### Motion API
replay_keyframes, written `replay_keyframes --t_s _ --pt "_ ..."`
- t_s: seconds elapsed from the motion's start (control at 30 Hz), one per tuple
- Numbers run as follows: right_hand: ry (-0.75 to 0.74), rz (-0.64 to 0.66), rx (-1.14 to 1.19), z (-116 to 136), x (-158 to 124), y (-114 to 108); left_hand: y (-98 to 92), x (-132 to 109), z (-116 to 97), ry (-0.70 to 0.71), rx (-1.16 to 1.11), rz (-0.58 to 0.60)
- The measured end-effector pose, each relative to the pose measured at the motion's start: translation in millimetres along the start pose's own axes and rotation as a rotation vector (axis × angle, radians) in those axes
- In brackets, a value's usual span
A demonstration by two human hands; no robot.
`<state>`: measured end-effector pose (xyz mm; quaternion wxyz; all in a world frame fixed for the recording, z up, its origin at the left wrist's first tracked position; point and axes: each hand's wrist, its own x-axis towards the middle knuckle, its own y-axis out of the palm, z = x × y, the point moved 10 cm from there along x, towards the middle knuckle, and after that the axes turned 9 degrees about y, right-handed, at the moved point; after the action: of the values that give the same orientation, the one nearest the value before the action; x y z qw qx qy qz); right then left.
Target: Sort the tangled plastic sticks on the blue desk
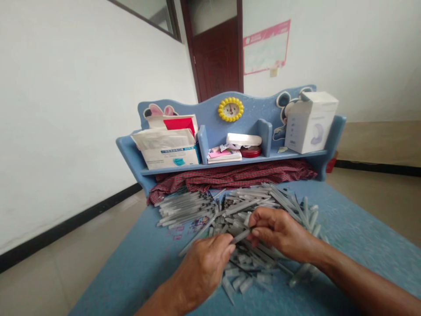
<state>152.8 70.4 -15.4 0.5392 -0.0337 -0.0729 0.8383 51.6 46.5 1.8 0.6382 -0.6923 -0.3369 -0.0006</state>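
Observation:
My left hand (pixel 208 260) is closed around one end of a translucent pen barrel (pixel 240 236). The fingers of my right hand (pixel 275 229) pinch at its other end, where a small dark piece shows; exactly what sits between those fingertips is hidden. Beneath both hands spreads a loose heap of clear pen parts (pixel 245 260), with short caps (pixel 245 285) toward the front and thin dark rods among them. To the left, pens with dark ends (pixel 186 210) lie side by side in a stack. More barrels (pixel 286 202) lie behind my right hand.
A blue table (pixel 131 263) has a raised shelf (pixel 230 163) at its back. On the shelf stand a mask box (pixel 173 153), papers (pixel 223 156), a red round tin (pixel 251 152) and a white box (pixel 311 125). Red checked cloth (pixel 230 174) lies under it.

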Motion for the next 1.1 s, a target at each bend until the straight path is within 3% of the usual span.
replay_keyframes --t_s 0.17,0.27,0.43,0.73,0.9,1.0,1.1 --pt "-0.03 -0.018 -0.019 5.8 -0.4 -8.9 18.8 -6.1 13.8 -0.293 -0.401 0.22" --pt "-0.035 -0.077 0.008 6.9 0.5 -17.1 23.4 -10.1 18.3 -0.393 -0.545 0.236" --pt "0.048 -0.125 0.06 -2.6 2.8 -19.2 23.8 -12.0 25.0 -0.432 -0.547 0.184" --pt "0.082 -0.07 0.037 -8.9 3.6 -10.0 17.5 -6.6 18.5 -0.372 -0.502 0.166" --pt "0.063 -0.273 0.082 -5.8 4.9 -54.9 0.4 -6.4 38.7 -0.395 -0.403 0.117" --pt "0.096 -0.424 0.156 -15.7 6.1 -86.7 -10.3 -11.5 61.9 -0.446 -0.277 0.098" --pt "0.137 -0.494 0.167 -28.5 8.2 -102.4 -16.7 -16.4 78.6 -0.482 -0.166 0.079"
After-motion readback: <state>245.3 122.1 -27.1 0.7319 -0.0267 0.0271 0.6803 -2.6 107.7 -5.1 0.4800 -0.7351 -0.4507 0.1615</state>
